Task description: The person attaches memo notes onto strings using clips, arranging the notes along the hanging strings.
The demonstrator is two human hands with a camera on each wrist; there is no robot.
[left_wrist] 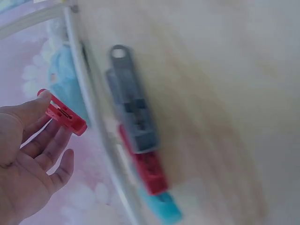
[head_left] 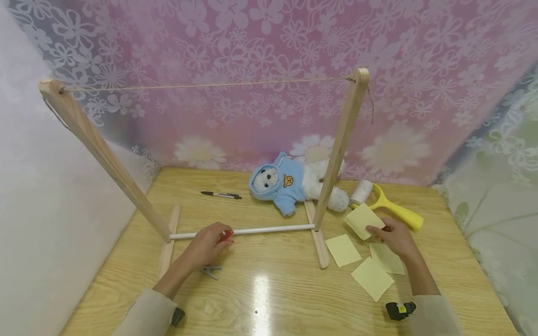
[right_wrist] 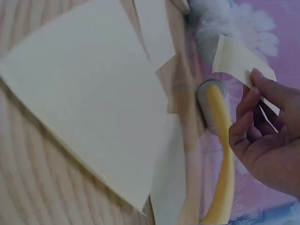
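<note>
Between thumb and fingers my left hand point(head_left: 207, 243) pinches a red clothespin point(left_wrist: 64, 115), held near the white rod point(head_left: 273, 229) of a wooden frame. On the table below it lie a grey clothespin point(left_wrist: 133, 101), a red one point(left_wrist: 151, 173) and a teal one point(left_wrist: 164, 208), blurred in the left wrist view. My right hand point(head_left: 397, 238) pinches a yellow sticky note point(head_left: 362, 220) by its edge, raised above the table. Several more sticky notes point(head_left: 372, 279) lie beneath and around that hand. A twine string point(head_left: 210, 85) spans the tops of the two posts.
Wooden posts point(head_left: 342, 144) rise on either side of the rod. A plush toy in a blue hoodie point(head_left: 290, 182) lies behind the right post. A yellow-handled lint roller point(head_left: 395, 207) lies at the right, and a pen point(head_left: 220, 195) at the back left.
</note>
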